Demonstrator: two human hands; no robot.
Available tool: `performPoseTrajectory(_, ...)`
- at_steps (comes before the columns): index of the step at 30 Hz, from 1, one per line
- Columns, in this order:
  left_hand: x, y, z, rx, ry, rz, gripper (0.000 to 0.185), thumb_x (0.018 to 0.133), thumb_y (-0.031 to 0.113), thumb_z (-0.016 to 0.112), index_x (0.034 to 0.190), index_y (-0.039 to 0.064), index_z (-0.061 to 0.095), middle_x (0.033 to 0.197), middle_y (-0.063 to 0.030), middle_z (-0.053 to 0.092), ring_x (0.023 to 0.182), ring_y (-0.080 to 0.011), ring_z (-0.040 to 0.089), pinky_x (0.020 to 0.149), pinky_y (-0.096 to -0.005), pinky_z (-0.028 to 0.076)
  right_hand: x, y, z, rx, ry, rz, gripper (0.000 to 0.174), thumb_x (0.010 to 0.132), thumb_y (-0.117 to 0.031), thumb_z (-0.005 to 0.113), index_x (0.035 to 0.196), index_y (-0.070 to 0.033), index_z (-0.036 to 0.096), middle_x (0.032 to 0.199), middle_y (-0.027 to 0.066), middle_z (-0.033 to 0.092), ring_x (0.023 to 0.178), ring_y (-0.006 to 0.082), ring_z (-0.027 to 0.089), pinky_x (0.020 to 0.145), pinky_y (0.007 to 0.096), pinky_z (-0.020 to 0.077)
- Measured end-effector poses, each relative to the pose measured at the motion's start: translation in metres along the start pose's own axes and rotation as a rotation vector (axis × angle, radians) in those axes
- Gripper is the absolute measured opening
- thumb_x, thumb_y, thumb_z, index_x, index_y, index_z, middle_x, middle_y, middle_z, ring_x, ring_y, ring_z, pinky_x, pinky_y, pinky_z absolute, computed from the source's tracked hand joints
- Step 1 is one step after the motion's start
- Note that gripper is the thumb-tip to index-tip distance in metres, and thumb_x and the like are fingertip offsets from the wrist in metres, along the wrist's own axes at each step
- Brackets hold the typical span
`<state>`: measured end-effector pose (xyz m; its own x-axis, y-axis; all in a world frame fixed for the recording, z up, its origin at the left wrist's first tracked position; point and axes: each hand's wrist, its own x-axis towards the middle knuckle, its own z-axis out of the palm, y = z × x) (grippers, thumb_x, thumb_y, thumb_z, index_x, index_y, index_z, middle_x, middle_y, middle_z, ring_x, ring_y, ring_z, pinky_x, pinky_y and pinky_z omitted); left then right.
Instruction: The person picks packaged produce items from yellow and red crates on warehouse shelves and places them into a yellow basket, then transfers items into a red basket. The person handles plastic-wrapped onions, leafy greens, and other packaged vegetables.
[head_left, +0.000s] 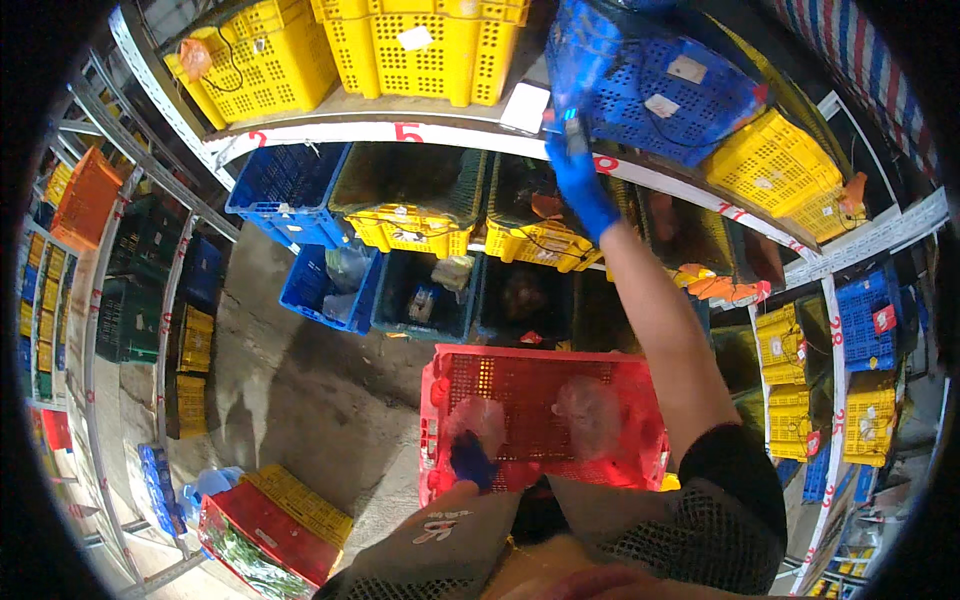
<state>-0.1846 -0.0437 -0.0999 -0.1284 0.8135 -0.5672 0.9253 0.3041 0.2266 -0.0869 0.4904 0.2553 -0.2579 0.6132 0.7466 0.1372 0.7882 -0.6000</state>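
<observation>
My right hand (581, 172), in a blue glove, reaches up to the white shelf beam (465, 138). A small dark device (576, 133) with a lit spot sits at its back. Just beyond the fingers is a blurred, glossy blue surface (585, 56) beside a perforated blue crate (675, 97); whether the fingers grip anything is unclear. A white phone-like slab (525, 107) lies left of this hand. My left hand (472, 461), in a darker blue glove, is over the near left of a red crate (517, 375), against a clear plastic bag (480, 416). Its grip is hidden.
A second clear bag (589, 412) lies in the red crate. Yellow crates (424, 56) stand on the upper shelf. Below are netted yellow crates (412, 229) and a blue bin (330, 292). A red crate of leafy greens (277, 525) stands on the concrete floor (322, 390).
</observation>
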Motion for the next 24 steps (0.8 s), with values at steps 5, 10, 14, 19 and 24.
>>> performPoseTrajectory(5, 0.0, -0.01, 0.011, -0.26, 0.059, -0.119, 0.104, 0.073, 0.061, 0.067, 0.145, 0.001, 0.024, 0.148, -0.0274, 0.026, 0.134, -0.0413, 0.03, 0.109, -0.0468, 0.03, 0.07, 0.103, 0.025, -0.372, 0.01, 0.269, 0.03, 0.085, -0.014, 0.06, 0.113, -0.005, 0.054, 0.086, 0.0111, 0.059, 0.079, 0.0272, 0.059, 0.072, 0.0411, 0.0481)
performPoseTrajectory(10, 0.002, -0.013, 0.001, -0.342, 0.087, -0.155, 0.099, 0.073, 0.062, 0.067, 0.141, 0.001, 0.029, 0.143, -0.027, 0.032, 0.13, -0.0413, 0.034, 0.106, -0.0478, 0.032, 0.077, 0.13, 0.032, -0.489, -0.086, 0.304, 0.03, 0.082, -0.013, 0.056, 0.11, -0.003, 0.056, 0.095, 0.0222, 0.063, 0.087, 0.0385, 0.062, 0.076, 0.0472, 0.048)
performPoseTrajectory(14, -0.001, -0.011, -0.007, -0.384, 0.092, -0.175, 0.095, 0.073, 0.062, 0.067, 0.138, 0.001, 0.034, 0.139, -0.0268, 0.036, 0.126, -0.0412, 0.038, 0.103, -0.0486, 0.034, 0.081, 0.126, 0.039, -0.528, -0.064, 0.184, 0.031, 0.08, -0.012, 0.054, 0.11, -0.001, 0.056, 0.101, 0.0256, 0.063, 0.091, 0.0436, 0.06, 0.078, 0.0484, 0.048)
performPoseTrajectory(19, -0.006, -0.01, 0.002, -0.435, 0.114, -0.203, 0.091, 0.074, 0.062, 0.066, 0.134, 0.001, 0.04, 0.134, -0.0264, 0.041, 0.122, -0.0412, 0.042, 0.1, -0.0497, 0.036, 0.082, 0.142, 0.04, -0.659, -0.16, 0.276, 0.024, 0.079, -0.012, 0.056, 0.098, 0.001, 0.06, 0.089, 0.0228, 0.064, 0.083, 0.0412, 0.061, 0.074, 0.0491, 0.0478)
performPoseTrajectory(24, -0.012, -0.008, 0.006, -0.491, 0.164, -0.222, 0.087, 0.074, 0.063, 0.066, 0.13, 0.0, 0.045, 0.13, -0.0261, 0.047, 0.117, -0.0411, 0.046, 0.097, -0.0507, 0.038, 0.079, 0.159, 0.032, -0.724, -0.255, 0.216, 0.015, 0.081, -0.01, 0.054, 0.091, -0.001, 0.062, 0.082, 0.0188, 0.065, 0.076, 0.0367, 0.061, 0.069, 0.0464, 0.0484)
